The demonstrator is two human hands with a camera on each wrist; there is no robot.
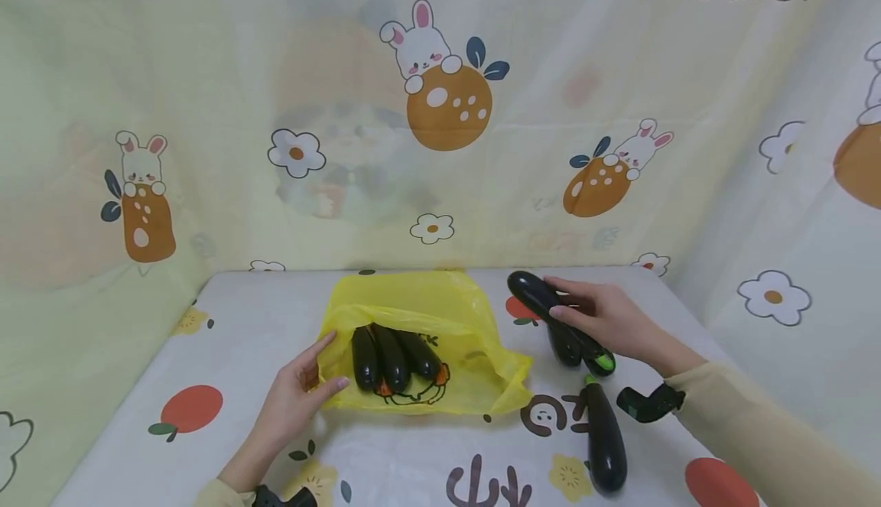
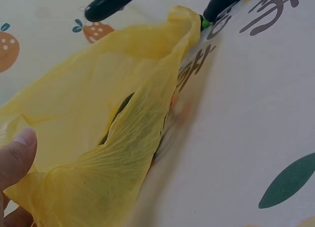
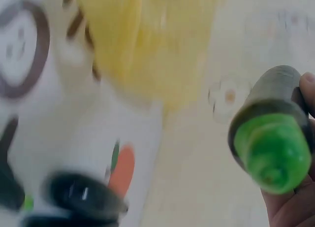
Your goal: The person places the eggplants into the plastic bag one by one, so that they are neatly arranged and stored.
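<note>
A yellow plastic bag (image 1: 482, 369) lies on the table with its mouth facing me, and three eggplants (image 1: 392, 358) show inside it. My left hand (image 1: 296, 392) holds the bag's left edge, thumb on the near side. In the left wrist view the thumb (image 2: 19, 150) presses against the yellow film. To the bag's right, my right hand (image 1: 606, 316) grips a dark eggplant (image 1: 533, 293), its green stem end pointing toward me. The right wrist view shows that green stem end (image 3: 270, 153) up close. Partly hidden beneath it lies another eggplant (image 1: 564, 346).
One more eggplant (image 1: 606, 438) lies on the table nearer to me, stem end away. A printed white cloth (image 1: 261, 316) covers the table, and a patterned curtain (image 1: 344, 209) hangs behind it. Dark wrist straps (image 1: 650, 402) circle both wrists.
</note>
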